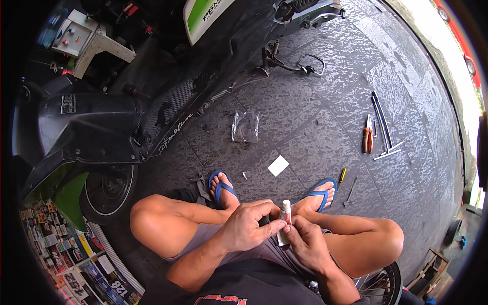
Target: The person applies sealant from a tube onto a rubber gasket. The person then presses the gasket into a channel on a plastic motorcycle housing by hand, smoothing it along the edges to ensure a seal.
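Note:
Low in the view, between my knees, a small squeeze tube point(284, 218) with a white cap stands roughly upright in my two hands. My left hand point(250, 227) is closed on it from the left, thumb across its middle. My right hand point(306, 243) grips its lower part from the right, thumb pressed on the tube. Some fingers of both hands are hidden behind it. Beyond them on the floor lie a white square card point(278, 165), a clear plastic bag point(245, 127) and a small pale piece point(245, 175).
A black-and-green scooter point(86, 127) fills the left and top. Pliers point(368, 137), T-handle wrenches point(387, 137) and a yellow screwdriver point(343, 175) lie on the tiled floor to the right. A white side table point(81, 40) is upper left, a spoked wheel point(391, 279) lower right.

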`<move>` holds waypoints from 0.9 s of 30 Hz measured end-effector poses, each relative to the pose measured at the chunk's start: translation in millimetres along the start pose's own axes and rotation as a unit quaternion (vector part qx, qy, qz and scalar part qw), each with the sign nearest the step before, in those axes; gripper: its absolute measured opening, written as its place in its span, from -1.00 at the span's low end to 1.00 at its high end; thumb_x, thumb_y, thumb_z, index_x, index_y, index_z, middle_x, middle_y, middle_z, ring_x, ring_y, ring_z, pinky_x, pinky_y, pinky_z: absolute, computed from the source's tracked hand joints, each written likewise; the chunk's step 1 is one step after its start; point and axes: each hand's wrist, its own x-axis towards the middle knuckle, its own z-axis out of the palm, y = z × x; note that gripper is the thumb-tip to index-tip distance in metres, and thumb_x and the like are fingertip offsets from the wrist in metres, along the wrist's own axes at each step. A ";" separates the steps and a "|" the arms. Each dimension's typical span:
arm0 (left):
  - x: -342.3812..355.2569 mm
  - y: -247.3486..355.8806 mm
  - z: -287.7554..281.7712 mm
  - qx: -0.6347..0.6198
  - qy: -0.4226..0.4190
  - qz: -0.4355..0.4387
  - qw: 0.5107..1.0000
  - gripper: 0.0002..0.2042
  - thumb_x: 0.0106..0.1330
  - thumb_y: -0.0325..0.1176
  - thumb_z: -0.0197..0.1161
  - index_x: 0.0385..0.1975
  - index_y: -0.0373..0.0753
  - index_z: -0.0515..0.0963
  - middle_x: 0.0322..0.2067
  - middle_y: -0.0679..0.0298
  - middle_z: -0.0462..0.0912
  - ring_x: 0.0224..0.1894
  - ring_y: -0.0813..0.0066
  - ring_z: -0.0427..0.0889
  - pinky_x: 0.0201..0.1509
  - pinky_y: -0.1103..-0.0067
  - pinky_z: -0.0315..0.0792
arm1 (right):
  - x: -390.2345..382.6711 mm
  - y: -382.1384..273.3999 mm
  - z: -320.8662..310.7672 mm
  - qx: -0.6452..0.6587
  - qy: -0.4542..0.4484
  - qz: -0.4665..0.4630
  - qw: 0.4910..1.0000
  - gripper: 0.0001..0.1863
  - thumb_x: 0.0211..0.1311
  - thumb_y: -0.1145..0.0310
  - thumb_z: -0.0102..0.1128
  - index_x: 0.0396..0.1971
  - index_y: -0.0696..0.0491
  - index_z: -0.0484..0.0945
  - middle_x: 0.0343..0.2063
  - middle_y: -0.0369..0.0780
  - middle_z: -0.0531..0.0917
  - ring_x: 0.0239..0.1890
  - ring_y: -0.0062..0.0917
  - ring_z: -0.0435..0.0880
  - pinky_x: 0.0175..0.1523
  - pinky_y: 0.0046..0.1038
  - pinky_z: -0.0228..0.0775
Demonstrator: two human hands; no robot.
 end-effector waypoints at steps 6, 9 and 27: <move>-6.8 0.0 -2.6 -0.011 -0.018 -0.038 0.999 -0.82 0.32 -0.36 0.31 -0.30 -0.37 0.57 -0.40 0.20 0.67 -0.34 0.50 0.62 -0.22 0.53 0.48 | -2.3 4.2 3.5 0.039 0.040 0.003 0.998 -0.80 0.42 0.38 0.17 -0.31 0.23 0.61 -0.59 -0.28 0.60 -0.46 -0.75 0.51 -0.38 -0.55 0.39; -7.9 2.1 -4.1 -0.009 -0.026 -0.037 0.999 -0.83 0.33 -0.36 0.29 -0.32 -0.36 0.55 -0.43 0.19 0.65 -0.36 0.50 0.62 -0.24 0.53 0.47 | 2.7 4.2 2.0 -0.031 0.061 -0.091 0.994 -0.82 0.39 0.40 0.20 -0.36 0.21 0.59 -0.58 -0.29 0.56 -0.46 -0.74 0.49 -0.38 -0.53 0.37; -8.9 2.6 0.3 -0.046 -0.080 0.028 0.995 -0.79 0.39 -0.29 0.13 -0.31 -0.32 0.58 -0.44 0.14 0.62 -0.40 0.32 0.63 -0.29 0.46 0.46 | 0.9 -1.2 -4.0 0.106 -0.041 -0.091 0.989 -0.83 0.34 0.38 0.25 -0.37 0.19 0.58 -0.48 -0.30 0.61 -0.39 -0.71 0.49 -0.28 -0.59 0.35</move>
